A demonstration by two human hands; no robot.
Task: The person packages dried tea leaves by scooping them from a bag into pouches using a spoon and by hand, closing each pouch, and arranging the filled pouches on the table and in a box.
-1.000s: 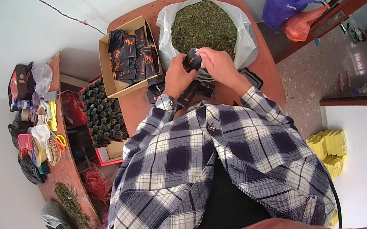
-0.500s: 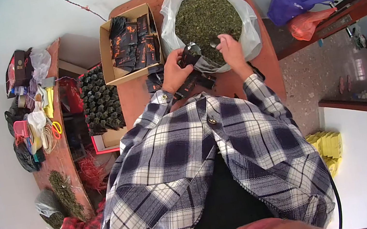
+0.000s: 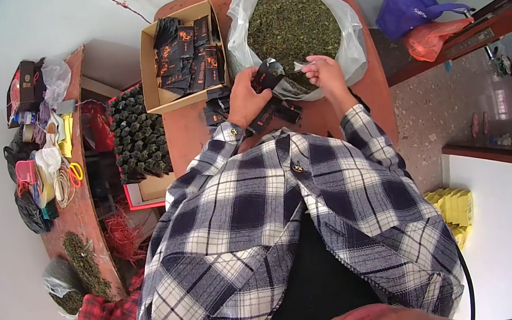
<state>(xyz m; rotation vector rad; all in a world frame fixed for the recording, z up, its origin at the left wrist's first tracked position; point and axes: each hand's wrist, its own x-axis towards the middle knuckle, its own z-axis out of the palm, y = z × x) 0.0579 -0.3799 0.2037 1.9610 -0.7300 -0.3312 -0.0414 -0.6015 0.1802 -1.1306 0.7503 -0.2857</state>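
Note:
My left hand [image 3: 248, 97] grips a black packet [image 3: 266, 76] whose silvery mouth gapes toward the right. My right hand [image 3: 328, 75] is closed on a small spoon [image 3: 300, 66], held between the packet and the leaves at the near side of the bag. Dried green leaves [image 3: 292, 27] fill the large clear plastic bag [image 3: 349, 27] behind both hands. More black packets [image 3: 269, 115] with orange print lie on the table just below my left hand. To the left, a cardboard box [image 3: 150, 76] holds many similar printed packets [image 3: 187, 59].
A red box [image 3: 134, 198] of dark packets stands left of the table [image 3: 179, 132]. Further left, a side bench [image 3: 69, 224] carries bags, orange-handled scissors [image 3: 75, 172] and loose leaves. A purple bag [image 3: 405, 2] hangs at right; yellow packs [image 3: 454, 214] stand lower right.
Both hands were together at the packet; they have parted. My right hand has moved right and now shows the spoon, and the packet's mouth is open. The view has shifted slightly.

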